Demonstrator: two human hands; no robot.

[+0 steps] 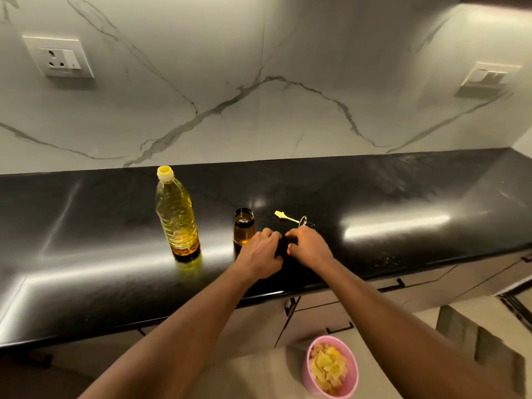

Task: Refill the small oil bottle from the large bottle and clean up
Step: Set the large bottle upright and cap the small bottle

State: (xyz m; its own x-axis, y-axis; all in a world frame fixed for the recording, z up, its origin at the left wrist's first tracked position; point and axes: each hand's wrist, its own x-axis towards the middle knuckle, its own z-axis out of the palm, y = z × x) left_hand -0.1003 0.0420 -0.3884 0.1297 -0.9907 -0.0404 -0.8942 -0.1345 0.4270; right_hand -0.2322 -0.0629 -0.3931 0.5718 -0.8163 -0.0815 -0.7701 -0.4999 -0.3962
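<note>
Oil bottles point(177, 214) point(244, 227), two; hands point(260, 254) point(309, 249), two.

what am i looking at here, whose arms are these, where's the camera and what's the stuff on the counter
No machine here: a person wears one camera on the head, looking down at their own arms. On the black counter stand a large oil bottle with a yellow top and a small open bottle; a yellow brush-like piece lies behind the hands. The left hand and right hand grip a dark object between them; what it is, I cannot tell. A pink bin sits on the floor.
</note>
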